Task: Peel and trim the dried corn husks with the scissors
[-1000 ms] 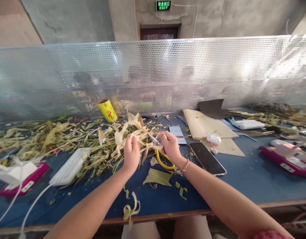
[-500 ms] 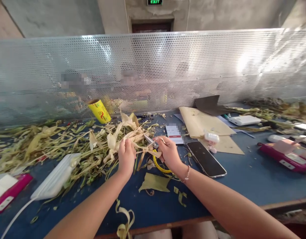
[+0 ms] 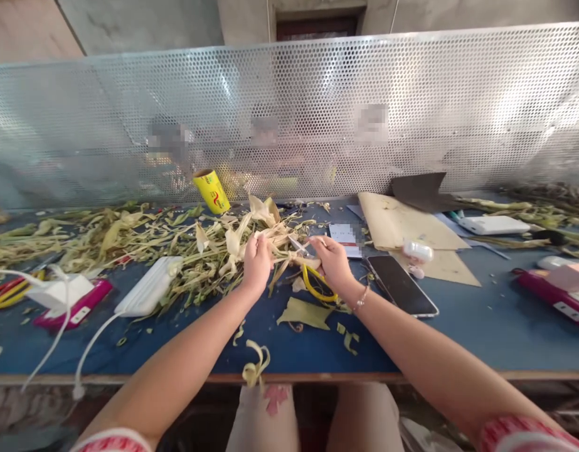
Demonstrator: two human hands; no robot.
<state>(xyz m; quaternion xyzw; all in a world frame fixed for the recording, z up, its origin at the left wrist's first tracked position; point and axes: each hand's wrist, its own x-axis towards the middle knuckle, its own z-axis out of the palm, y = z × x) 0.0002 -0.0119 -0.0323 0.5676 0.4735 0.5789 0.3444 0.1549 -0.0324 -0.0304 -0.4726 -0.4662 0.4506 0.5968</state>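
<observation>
My left hand (image 3: 258, 262) is closed around a bundle of dried, straw-coloured leaves (image 3: 282, 242) with pale, petal-like pieces (image 3: 263, 210) at its upper end. My right hand (image 3: 334, 258) grips yellow-handled scissors (image 3: 320, 287); a silver blade points left toward the bundle, and part of the scissors is hidden behind the fingers. Between the two hands runs a pale dried strip (image 3: 304, 260). A flat piece of dried leaf (image 3: 304, 312) lies on the blue table (image 3: 199, 351) below them, and a curled strip (image 3: 256, 363) hangs by the front edge.
Dried stalks (image 3: 96, 242) spread across the left. A yellow tube (image 3: 212, 190) leans near the perforated metal screen (image 3: 289, 88). White power bank (image 3: 150, 285) and magenta power strip (image 3: 77, 307) lie left; phone (image 3: 402, 285), earbud case (image 3: 417, 250) and brown paper (image 3: 406, 220) lie right. People show blurred behind the screen.
The view has tilted down and shifted left, so my lap and the table's front edge now show. Both hands keep their grips, with little movement relative to the table.
</observation>
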